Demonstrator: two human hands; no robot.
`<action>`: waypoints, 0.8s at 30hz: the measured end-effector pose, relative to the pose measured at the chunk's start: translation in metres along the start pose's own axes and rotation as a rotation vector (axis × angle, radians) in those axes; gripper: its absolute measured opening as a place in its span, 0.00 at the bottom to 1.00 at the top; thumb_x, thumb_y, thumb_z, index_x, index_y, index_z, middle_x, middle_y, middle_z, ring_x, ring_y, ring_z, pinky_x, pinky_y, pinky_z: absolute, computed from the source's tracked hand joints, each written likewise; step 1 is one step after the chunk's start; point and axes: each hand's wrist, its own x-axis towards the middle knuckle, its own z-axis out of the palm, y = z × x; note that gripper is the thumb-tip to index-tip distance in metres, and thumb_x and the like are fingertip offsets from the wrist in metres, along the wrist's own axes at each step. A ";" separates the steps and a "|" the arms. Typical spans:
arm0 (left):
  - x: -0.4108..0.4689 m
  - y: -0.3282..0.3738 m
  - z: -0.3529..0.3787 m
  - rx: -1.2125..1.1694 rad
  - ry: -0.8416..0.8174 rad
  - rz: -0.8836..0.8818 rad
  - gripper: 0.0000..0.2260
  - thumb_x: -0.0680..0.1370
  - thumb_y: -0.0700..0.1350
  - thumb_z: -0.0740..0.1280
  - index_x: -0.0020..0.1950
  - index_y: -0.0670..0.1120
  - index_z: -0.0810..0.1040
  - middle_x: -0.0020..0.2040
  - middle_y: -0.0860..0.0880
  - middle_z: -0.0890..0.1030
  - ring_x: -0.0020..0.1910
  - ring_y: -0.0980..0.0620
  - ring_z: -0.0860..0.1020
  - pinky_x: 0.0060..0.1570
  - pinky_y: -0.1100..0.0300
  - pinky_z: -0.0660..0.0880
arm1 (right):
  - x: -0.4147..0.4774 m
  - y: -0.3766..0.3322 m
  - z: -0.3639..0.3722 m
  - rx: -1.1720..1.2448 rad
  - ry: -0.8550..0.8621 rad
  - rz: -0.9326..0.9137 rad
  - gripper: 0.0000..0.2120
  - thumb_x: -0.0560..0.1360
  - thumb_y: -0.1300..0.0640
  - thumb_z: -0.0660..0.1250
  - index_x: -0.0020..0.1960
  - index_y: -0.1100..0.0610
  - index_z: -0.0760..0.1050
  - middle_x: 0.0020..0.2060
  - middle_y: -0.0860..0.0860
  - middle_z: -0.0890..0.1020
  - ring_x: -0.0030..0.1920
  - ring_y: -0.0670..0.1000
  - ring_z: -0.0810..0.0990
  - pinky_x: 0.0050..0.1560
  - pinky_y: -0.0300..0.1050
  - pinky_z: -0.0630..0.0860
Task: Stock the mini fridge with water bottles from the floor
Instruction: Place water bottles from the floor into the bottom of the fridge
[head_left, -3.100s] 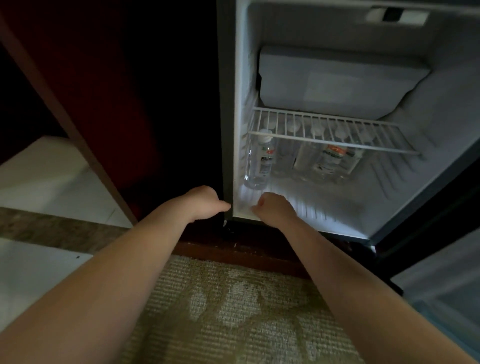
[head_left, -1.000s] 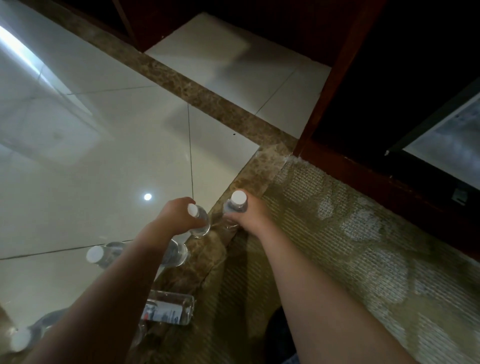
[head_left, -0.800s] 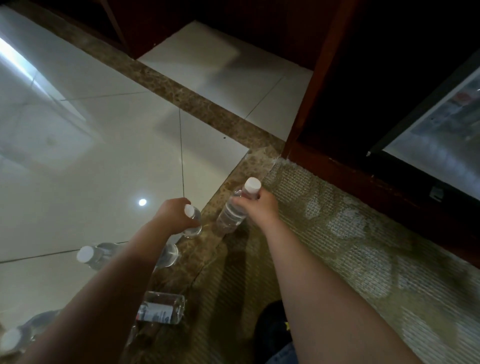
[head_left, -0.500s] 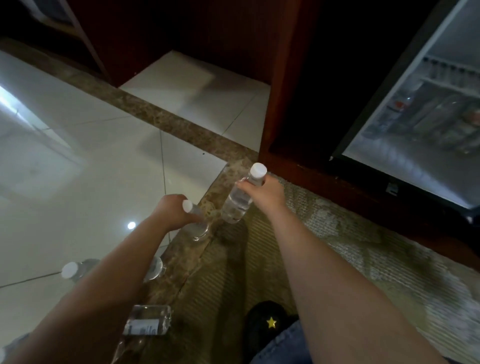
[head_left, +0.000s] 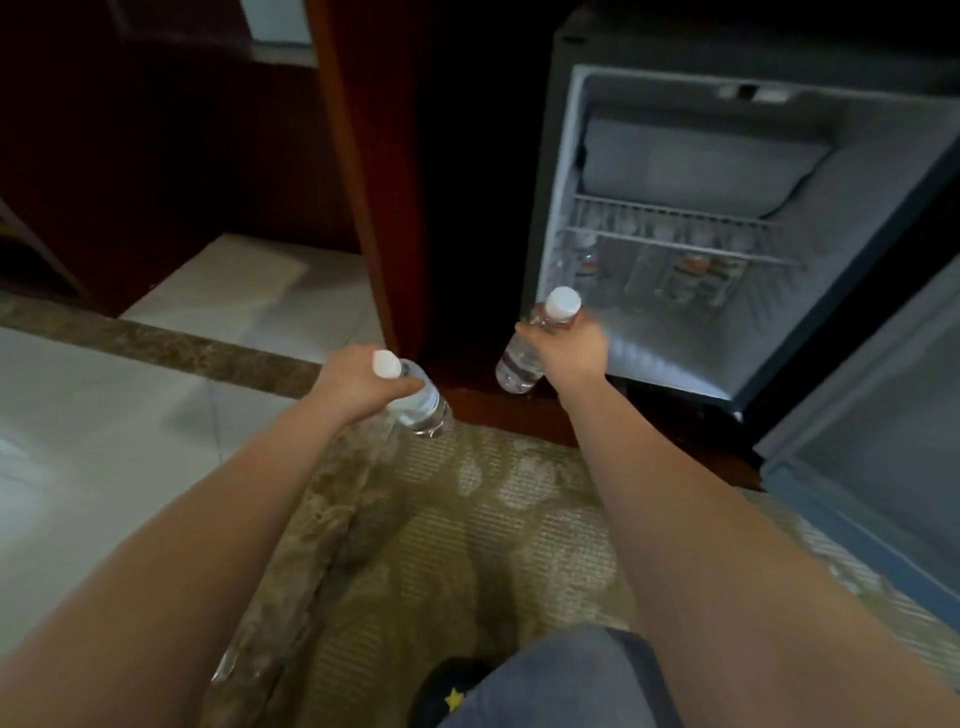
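Water bottles, one in each fist, and I'm down in front of the open mini fridge (head_left: 563, 156). Closest to me is my knee in blue denim (head_left: 561, 675), with a dark shoe (head_left: 441, 686) showing a small yellow star beside it, both on the patterned rug (head_left: 467, 519). Pale tiled floor (head_left: 104, 415) runs off to the left.

Further out, my left hand (head_left: 358, 382) is wrapped round the neck of the left bottle (head_left: 423, 405). Its white cap pokes out above my knuckles and the clear body tilts away to the right, over the far edge of the rug.

A little further on, my right hand (head_left: 571, 345) grips the right bottle (head_left: 519, 364) just below its white cap. The cap points up and the body slants down to the left, right at the fridge's lower left corner, at the mouth of the opening.

Inside the fridge, more bottles (head_left: 680, 270) stand upright on the bottom, tucked under the white wire shelf (head_left: 675, 231). They're blurred, so I can't count them, but reddish labels show through. Above the shelf sits the pale freezer box (head_left: 701, 161). The fridge door (head_left: 883, 415) hangs open on the right, and dark red-brown cabinet wood (head_left: 363, 156) stands to the fridge's left.
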 end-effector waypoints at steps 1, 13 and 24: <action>0.003 0.014 0.002 -0.012 0.003 0.010 0.16 0.71 0.53 0.73 0.45 0.41 0.78 0.44 0.43 0.80 0.47 0.44 0.78 0.43 0.52 0.74 | 0.005 0.003 -0.014 0.025 0.028 -0.003 0.22 0.70 0.51 0.74 0.60 0.58 0.75 0.52 0.52 0.81 0.56 0.53 0.79 0.46 0.41 0.69; 0.060 0.150 0.065 0.123 -0.150 0.233 0.17 0.71 0.53 0.73 0.51 0.44 0.75 0.44 0.50 0.73 0.46 0.51 0.72 0.42 0.59 0.69 | 0.083 0.063 -0.105 0.075 0.120 -0.006 0.20 0.71 0.55 0.73 0.60 0.58 0.74 0.52 0.51 0.79 0.53 0.51 0.77 0.47 0.42 0.69; 0.120 0.168 0.111 0.189 -0.218 0.363 0.22 0.69 0.52 0.75 0.59 0.45 0.77 0.56 0.48 0.78 0.56 0.49 0.76 0.53 0.55 0.74 | 0.186 0.086 -0.066 -0.034 0.129 -0.099 0.20 0.71 0.58 0.73 0.61 0.56 0.74 0.55 0.52 0.81 0.56 0.53 0.79 0.52 0.44 0.73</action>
